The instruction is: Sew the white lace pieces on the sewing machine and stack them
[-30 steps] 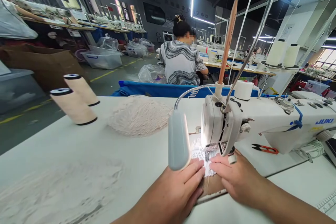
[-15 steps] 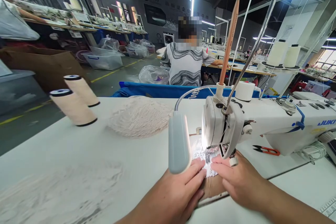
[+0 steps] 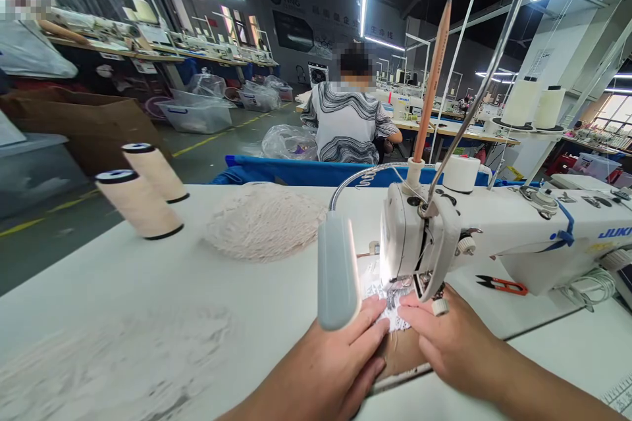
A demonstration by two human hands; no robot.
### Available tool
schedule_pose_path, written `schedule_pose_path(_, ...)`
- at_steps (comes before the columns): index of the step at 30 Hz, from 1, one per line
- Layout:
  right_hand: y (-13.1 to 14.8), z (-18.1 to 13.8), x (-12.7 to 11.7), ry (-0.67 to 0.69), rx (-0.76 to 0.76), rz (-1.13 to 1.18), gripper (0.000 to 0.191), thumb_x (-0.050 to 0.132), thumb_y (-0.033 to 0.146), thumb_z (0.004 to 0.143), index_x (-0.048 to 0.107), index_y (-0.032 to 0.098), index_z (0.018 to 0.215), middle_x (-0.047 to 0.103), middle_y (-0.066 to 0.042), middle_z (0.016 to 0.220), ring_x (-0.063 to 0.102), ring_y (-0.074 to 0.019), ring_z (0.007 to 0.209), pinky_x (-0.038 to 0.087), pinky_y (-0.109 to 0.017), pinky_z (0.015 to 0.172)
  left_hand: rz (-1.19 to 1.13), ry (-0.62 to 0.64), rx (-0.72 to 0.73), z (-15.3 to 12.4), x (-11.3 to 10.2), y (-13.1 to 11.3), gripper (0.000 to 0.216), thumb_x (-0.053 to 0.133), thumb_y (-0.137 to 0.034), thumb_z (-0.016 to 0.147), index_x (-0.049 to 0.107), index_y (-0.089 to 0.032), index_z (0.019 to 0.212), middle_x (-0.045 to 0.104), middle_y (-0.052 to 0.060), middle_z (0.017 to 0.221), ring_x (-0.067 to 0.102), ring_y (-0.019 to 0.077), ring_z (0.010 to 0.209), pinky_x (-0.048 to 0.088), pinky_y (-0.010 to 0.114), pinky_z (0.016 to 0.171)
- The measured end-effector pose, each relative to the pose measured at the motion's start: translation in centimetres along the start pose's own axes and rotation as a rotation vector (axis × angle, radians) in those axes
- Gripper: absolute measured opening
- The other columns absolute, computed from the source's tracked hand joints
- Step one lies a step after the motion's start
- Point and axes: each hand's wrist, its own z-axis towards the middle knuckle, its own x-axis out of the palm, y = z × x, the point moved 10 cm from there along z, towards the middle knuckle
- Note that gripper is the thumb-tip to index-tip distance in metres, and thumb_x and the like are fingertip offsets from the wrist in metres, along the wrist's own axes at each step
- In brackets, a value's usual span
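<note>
My left hand (image 3: 336,358) and my right hand (image 3: 447,335) lie flat side by side on a small white lace piece (image 3: 395,317) under the needle of a white sewing machine (image 3: 494,237). Fingers of both hands are stretched out and press the lace against the machine bed, just in front of the presser foot (image 3: 395,289). A grey gooseneck lamp head (image 3: 338,273) hangs just above my left fingers and hides part of the lace.
A heap of white lace (image 3: 264,220) lies behind the lamp, and another spreads at the near left (image 3: 123,355). Two cream thread cones (image 3: 141,191) lie at the table's left edge. Red snips (image 3: 501,285) rest under the machine arm. A seated person (image 3: 348,115) works beyond the table.
Both hands stay on the lace with hardly any shift. The seated person ahead has turned and shifted slightly.
</note>
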Motion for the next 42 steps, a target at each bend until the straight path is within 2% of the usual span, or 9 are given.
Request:
schedule_pose_path(8, 0.0, 0.1, -0.5, -0.055, -0.004, 0.032, 0.041, 0.058, 0.003, 0.087, 0.072, 0.017, 0.123, 0.077, -0.012, 0.123, 0.063, -0.028, 0.102, 0.06, -0.039, 0.09, 0.002, -0.029, 0.051, 0.7, -0.6, -0.5, 0.033, 0.049, -0.011, 0.099, 0.066, -0.021, 0.126, 0.077, 0.015, 0.129, 0.077, 0.0318, 0.113, 0.069, 0.05, 0.091)
schedule_pose_path(12, -0.1, 0.1, -0.2, -0.031, 0.002, 0.025, 0.041, 0.057, 0.002, 0.086, 0.071, 0.018, 0.121, 0.077, -0.012, 0.123, 0.063, -0.0281, 0.101, 0.06, -0.04, 0.089, -0.001, -0.014, 0.049, 0.8, -0.6, -0.5, 0.03, 0.052, -0.01, 0.097, 0.068, -0.02, 0.12, 0.078, 0.014, 0.126, 0.077, 0.0318, 0.115, 0.068, 0.049, 0.094)
schedule_pose_path(18, -0.1, -0.2, 0.2, -0.009, -0.015, -0.012, 0.045, 0.057, 0.005, 0.093, 0.067, 0.018, 0.135, 0.077, -0.013, 0.125, 0.063, -0.0284, 0.103, 0.058, -0.041, 0.094, 0.037, 0.007, 0.013, 0.5, -0.2, 0.0, 0.033, 0.051, -0.012, 0.098, 0.067, -0.021, 0.125, 0.074, 0.014, 0.132, 0.075, 0.0311, 0.112, 0.065, 0.049, 0.093)
schedule_pose_path(22, 0.3, -0.3, 0.4, 0.02, -0.032, -0.004, 0.038, 0.058, 0.005, 0.091, 0.07, 0.021, 0.123, 0.076, -0.01, 0.128, 0.063, -0.0268, 0.1, 0.056, -0.038, 0.09, 0.032, -0.031, 0.071, 0.9, -0.5, -0.8, 0.028, 0.046, -0.008, 0.1, 0.068, -0.02, 0.112, 0.076, 0.01, 0.116, 0.074, 0.027, 0.101, 0.062, 0.044, 0.086)
schedule_pose_path(25, 0.6, -0.4, 0.3, 0.02, -0.046, -0.01, 0.037, 0.059, 0.003, 0.087, 0.071, 0.022, 0.116, 0.078, -0.006, 0.122, 0.059, -0.026, 0.092, 0.053, -0.037, 0.083, 0.04, -0.043, 0.107, 1.2, -0.6, -1.2, 0.029, 0.044, -0.008, 0.103, 0.07, -0.021, 0.108, 0.075, 0.007, 0.098, 0.072, 0.0239, 0.088, 0.06, 0.04, 0.082)
schedule_pose_path(28, 0.6, -0.3, 0.1, 0.001, -0.048, -0.008, 0.036, 0.058, 0.002, 0.087, 0.071, 0.022, 0.114, 0.079, -0.005, 0.116, 0.056, -0.0258, 0.087, 0.05, -0.037, 0.079, 0.033, -0.044, 0.11, 1.3, -0.7, -1.4, 0.03, 0.045, -0.009, 0.103, 0.072, -0.022, 0.107, 0.074, 0.005, 0.09, 0.071, 0.0226, 0.083, 0.06, 0.038, 0.082)
schedule_pose_path(35, 0.7, -0.2, -0.7, -0.061, -0.055, 0.034, 0.035, 0.058, -0.001, 0.086, 0.068, 0.022, 0.111, 0.078, -0.002, 0.12, 0.055, -0.0246, 0.09, 0.048, -0.035, 0.084, 0.054, -0.006, 0.113, 1.9, -1.7, -2.1, 0.029, 0.047, -0.007, 0.102, 0.072, -0.021, 0.106, 0.075, 0.006, 0.09, 0.074, 0.0231, 0.084, 0.061, 0.04, 0.09)
schedule_pose_path(42, 0.6, -0.3, -0.5, -0.058, -0.039, 0.015, 0.035, 0.059, -0.001, 0.086, 0.068, 0.022, 0.111, 0.079, -0.003, 0.119, 0.055, -0.0245, 0.089, 0.048, -0.034, 0.081, 0.052, 0.003, 0.112, 2.3, -2.2, -2.3, 0.026, 0.051, -0.007, 0.1, 0.072, -0.02, 0.108, 0.077, 0.006, 0.091, 0.075, 0.0234, 0.084, 0.06, 0.041, 0.089)
